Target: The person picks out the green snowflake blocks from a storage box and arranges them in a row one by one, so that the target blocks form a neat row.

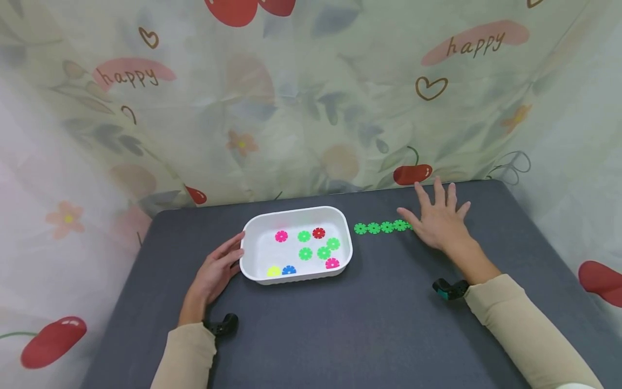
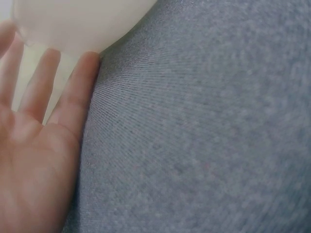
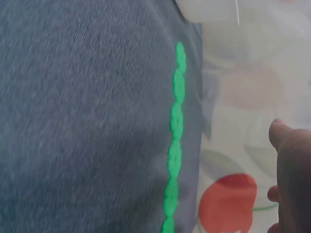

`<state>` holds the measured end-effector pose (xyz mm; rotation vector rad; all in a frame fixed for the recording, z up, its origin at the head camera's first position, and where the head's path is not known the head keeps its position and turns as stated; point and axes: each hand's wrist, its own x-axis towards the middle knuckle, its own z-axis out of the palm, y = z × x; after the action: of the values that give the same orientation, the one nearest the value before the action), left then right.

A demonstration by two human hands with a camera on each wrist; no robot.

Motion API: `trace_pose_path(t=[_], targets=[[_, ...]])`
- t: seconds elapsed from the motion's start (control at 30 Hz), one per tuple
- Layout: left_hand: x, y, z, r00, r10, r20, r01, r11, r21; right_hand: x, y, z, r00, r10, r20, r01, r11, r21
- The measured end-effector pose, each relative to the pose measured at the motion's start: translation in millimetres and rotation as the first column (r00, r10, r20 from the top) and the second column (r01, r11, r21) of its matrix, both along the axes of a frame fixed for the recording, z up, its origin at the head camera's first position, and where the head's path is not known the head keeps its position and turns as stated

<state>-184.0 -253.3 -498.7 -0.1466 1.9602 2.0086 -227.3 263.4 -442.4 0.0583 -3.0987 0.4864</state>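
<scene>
here — white tray point(image 1: 262, 246), discs point(image 1: 305, 253) inside

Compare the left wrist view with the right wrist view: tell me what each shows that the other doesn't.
Only the left wrist view shows the left hand. Only the right wrist view shows the right hand, the row of green discs and a red cherry printed on the curtain. Both show the gray table and part of the white tray.
</scene>
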Motion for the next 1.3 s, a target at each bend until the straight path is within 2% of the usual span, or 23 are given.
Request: trace_pose_path(t=[0.3,0.63,0.87,1.17,1.3], targets=[[0.0,-1.1,-3.6,1.000,0.019,0.006,-0.019,0.999,0.026,0.9,-30.0,6.0,0.995,0.090,-0.040,-0.088,0.995,0.047],[-4.8,1.8,-3.5,1.000,0.006,0.003,-0.006,1.000,0.015,-0.4,-60.4,14.5,0.986,0.166,-0.029,-0.163,0.982,0.100],[-4.1,0.8,-5.5,1.000,0.015,0.012,-0.015,1.000,0.016,0.3,-86.4,15.6,0.972,0.234,-0.011,-0.231,0.965,0.124],[-1.5,-1.5,-3.0,0.999,0.037,0.020,-0.037,0.999,0.018,4.5,-113.7,19.7,0.945,0.325,-0.028,-0.318,0.937,0.143],[-1.7,-2.3,-4.2,1.000,0.028,0.013,-0.028,0.999,0.016,6.3,-124.3,19.4,0.935,0.353,-0.029,-0.345,0.926,0.154]])
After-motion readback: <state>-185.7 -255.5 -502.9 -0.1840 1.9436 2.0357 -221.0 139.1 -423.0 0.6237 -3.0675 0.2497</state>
